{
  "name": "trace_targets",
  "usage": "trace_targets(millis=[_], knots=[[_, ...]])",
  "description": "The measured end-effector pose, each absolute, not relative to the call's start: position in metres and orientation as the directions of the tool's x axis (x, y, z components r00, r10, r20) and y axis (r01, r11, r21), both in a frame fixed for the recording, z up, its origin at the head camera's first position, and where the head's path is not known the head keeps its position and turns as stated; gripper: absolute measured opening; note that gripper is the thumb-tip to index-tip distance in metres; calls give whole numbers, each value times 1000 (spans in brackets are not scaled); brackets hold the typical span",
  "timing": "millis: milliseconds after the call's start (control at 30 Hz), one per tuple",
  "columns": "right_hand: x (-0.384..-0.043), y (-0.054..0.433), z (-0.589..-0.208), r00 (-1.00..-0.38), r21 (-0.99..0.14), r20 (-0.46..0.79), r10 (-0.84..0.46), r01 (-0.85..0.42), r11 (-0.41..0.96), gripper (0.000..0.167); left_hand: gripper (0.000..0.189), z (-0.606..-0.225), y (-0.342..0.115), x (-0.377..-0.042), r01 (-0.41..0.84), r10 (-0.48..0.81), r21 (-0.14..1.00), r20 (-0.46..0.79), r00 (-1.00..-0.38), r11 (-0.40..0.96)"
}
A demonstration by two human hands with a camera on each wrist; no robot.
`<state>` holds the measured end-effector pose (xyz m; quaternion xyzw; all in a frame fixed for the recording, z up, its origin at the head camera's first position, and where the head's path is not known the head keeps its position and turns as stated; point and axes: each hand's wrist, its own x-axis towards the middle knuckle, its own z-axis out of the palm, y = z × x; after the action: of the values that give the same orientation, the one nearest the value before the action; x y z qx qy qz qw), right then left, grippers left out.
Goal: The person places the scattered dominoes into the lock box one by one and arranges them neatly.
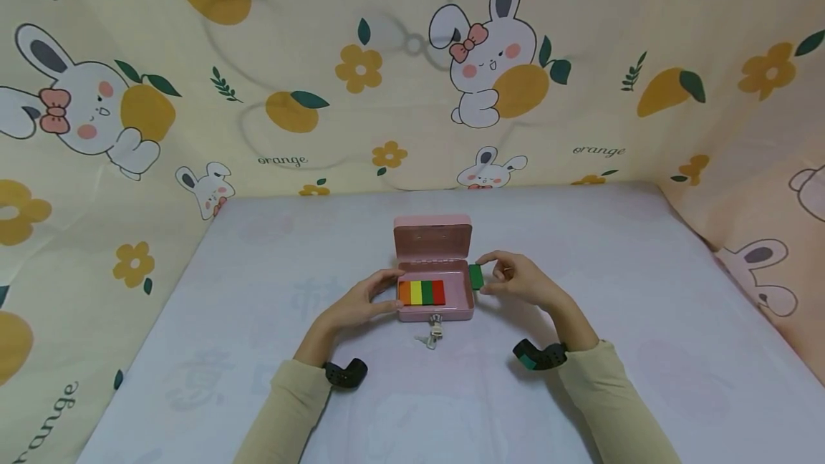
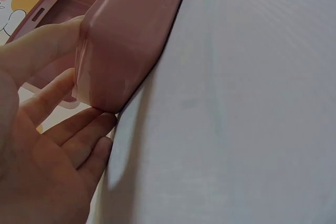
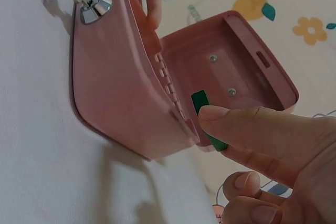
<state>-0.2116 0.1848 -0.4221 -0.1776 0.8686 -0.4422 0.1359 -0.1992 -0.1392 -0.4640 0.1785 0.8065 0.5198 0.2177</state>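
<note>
A pink metal cash box [image 1: 459,312] stands with its lid [image 1: 433,240] raised. Inside at the left lies a row of flat coloured blocks [image 1: 416,293], running orange, yellow, green and red. My left hand [image 1: 357,304] rests on the box's left end, its fairly straight fingers touching the wall and rim; the wall [image 2: 121,51] fills much of the left wrist view. Just beyond the right rim, my right hand [image 1: 520,279] pinches a thin green block [image 3: 200,99] between thumb and fingers. The block is held upright, apart from the box, in the right wrist view.
A silver lock [image 3: 96,9] with keys [image 1: 429,341] hangs at the front of the box. White cloth [image 1: 309,249] covers the table. Behind rises a curtain [image 1: 399,106] printed with rabbits and oranges. Black bands [image 1: 346,374] sit on both wrists.
</note>
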Motion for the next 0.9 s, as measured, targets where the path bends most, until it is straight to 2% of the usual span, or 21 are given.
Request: trace_targets(millis=[900], knots=[[-206, 170, -423, -898, -836, -92, -430, -165, 523, 44, 60, -460, -135, -196, 104, 530, 915, -131, -838, 390]])
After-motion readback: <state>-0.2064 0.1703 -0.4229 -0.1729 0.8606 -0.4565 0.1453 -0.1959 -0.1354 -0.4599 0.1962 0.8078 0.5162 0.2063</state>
